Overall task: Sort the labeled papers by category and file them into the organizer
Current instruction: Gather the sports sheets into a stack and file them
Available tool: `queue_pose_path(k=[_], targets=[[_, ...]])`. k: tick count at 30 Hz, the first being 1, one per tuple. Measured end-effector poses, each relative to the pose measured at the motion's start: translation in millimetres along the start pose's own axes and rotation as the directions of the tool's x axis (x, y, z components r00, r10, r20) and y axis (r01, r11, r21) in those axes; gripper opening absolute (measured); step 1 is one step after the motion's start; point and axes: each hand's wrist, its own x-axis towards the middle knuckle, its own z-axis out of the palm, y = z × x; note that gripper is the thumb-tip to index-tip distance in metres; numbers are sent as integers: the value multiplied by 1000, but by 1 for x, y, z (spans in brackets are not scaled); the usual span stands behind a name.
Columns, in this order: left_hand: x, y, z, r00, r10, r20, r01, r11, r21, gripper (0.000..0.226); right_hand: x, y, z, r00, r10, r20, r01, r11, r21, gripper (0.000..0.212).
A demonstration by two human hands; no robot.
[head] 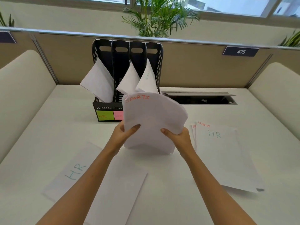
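I hold a stack of white papers [152, 122] upright above the desk, its top sheet marked SPORTS in red. My left hand [125, 133] grips the stack's left edge and my right hand [177, 135] grips its right edge. Behind the stack stands a black organizer [103, 108] with several slots; papers lean out of three of them. A green HR note [104, 114] and a pink note [118, 115] are stuck on its front. An HR sheet [76, 171] and a blank sheet [120, 189] lie at the near left. On the right lies a pile [222, 153] topped by an HR sheet, SPORTS sheets peeking from under it.
The white desk [170, 184] is enclosed by cream side panels and a tan back partition with a sign 475 [241, 51]. An open cable slot [201, 99] sits right of the organizer. A potted palm [155, 17] rises behind the partition.
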Motion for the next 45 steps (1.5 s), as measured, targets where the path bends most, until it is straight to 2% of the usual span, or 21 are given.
queue_pose_path(k=[3,9,12,14,16,18,21,23,25,28,31,33,36,39,41,45], targets=[[1,-10,2,996,-91,27,89,994,58,55,2,8,-3,996,70,-47,-72,996,-45,17],[13,-4,15,997,-54,50,56,998,-25,52,9,-1,1,999,5,-51,-6,1000,-13,13],[17,-8,23,995,-86,45,87,996,-29,51,12,1,-5,999,9,-32,-10,1000,-2,11],[18,-18,28,992,-122,15,122,992,41,43,12,8,-9,999,37,-20,-38,999,-26,11],[20,-27,35,987,-147,-60,152,984,87,19,13,16,-19,997,74,3,-74,997,-19,14],[25,-30,43,981,-147,-123,160,982,104,3,16,19,-34,995,75,60,-73,997,-33,28],[32,-29,52,973,-153,-176,177,976,129,5,20,23,-63,993,59,106,-44,989,-141,30],[37,-32,60,969,-173,-177,204,962,179,15,25,34,-90,996,94,6,-91,973,-212,30],[38,-39,68,957,-227,-180,264,938,224,22,30,53,-123,972,135,-192,-198,910,-363,40],[35,-55,84,935,-311,-172,349,895,276,27,33,74,-175,850,243,-468,-502,643,-578,58],[27,-72,96,912,-377,-163,410,858,311,35,31,83,-212,719,387,-577,-695,416,-586,71],[22,-81,100,903,-396,-169,430,839,333,39,31,89,-226,692,408,-596,-722,367,-587,81],[17,-89,102,902,-389,-187,431,827,361,42,35,98,-240,700,396,-594,-713,414,-565,88],[14,-92,99,898,-389,-204,437,838,327,42,43,103,-254,716,403,-570,-681,585,-441,80],[12,-93,96,890,-393,-230,448,845,290,42,46,106,-261,744,388,-543,-633,669,-389,67],[10,-95,92,878,-407,-253,458,868,194,41,49,110,-267,799,339,-496,-556,730,-397,20]])
